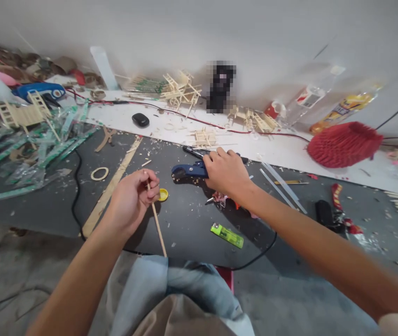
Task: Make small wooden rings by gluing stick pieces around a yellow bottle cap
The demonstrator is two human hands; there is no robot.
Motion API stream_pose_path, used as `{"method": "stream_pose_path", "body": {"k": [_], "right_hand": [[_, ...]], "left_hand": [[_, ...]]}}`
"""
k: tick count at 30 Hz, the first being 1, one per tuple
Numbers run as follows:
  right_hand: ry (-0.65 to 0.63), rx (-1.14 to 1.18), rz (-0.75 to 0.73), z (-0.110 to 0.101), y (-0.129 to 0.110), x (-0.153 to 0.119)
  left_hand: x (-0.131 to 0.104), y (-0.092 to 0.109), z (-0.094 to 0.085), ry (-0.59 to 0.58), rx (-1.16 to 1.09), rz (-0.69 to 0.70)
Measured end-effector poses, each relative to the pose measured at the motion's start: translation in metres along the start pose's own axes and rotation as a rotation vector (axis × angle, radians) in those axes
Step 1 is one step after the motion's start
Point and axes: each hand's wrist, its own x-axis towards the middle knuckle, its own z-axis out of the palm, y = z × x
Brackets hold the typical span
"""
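My left hand (136, 198) is closed in a pinch round a thin wooden stick (158, 224), which slants down to the table's near edge. Under it, beside the fingers, lies a yellow cap (164, 194). My right hand (227, 171) reaches across the table, its fingers curled over a dark blue hand cutter (191, 171) with a black hooked jaw facing left. A black pen (192, 151) lies just behind the cutter. Nearer to me is a lime-green lighter (227, 234). Crumpled reddish wrapping (219, 199) sits partly behind my right forearm.
Small stick models (181, 91) stand along the white back strip with a black mouse (140, 120). Plastic wrappers (52, 144) heap up at left. A red woven basket-like piece (344, 144), bottles (345, 109) and clear glue sticks (284, 186) are at right. A black cable (76, 186) crosses the table.
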Motion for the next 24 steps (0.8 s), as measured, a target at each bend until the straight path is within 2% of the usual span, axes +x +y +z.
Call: {"method": "stream_pose_path", "body": {"k": [6, 9, 12, 14, 17, 21, 24], "right_hand": [[0.017, 0.138, 0.084, -0.007, 0.006, -0.003], [0.015, 0.304, 0.169, -0.027, 0.004, -0.017], [0.008, 0.526, 0.177, -0.052, -0.004, -0.039], [0.012, 0.803, 0.178, -0.063, -0.011, -0.053], [-0.054, 1.145, 0.204, -0.069, -0.020, -0.065], [-0.193, 1.262, 0.198, -0.066, -0.029, -0.065], [-0.251, 1.290, 0.178, -0.066, -0.033, -0.064]], "left_hand": [[-0.026, 0.005, 0.013, 0.003, 0.100, 0.093], [-0.041, 0.008, 0.022, -0.013, 0.171, 0.116], [-0.055, 0.010, 0.029, -0.053, 0.252, 0.124], [-0.062, 0.011, 0.032, -0.091, 0.301, 0.112], [-0.069, 0.014, 0.037, -0.130, 0.336, 0.094], [-0.069, 0.018, 0.042, -0.179, 0.355, 0.071], [-0.066, 0.020, 0.044, -0.196, 0.392, 0.052]]}}
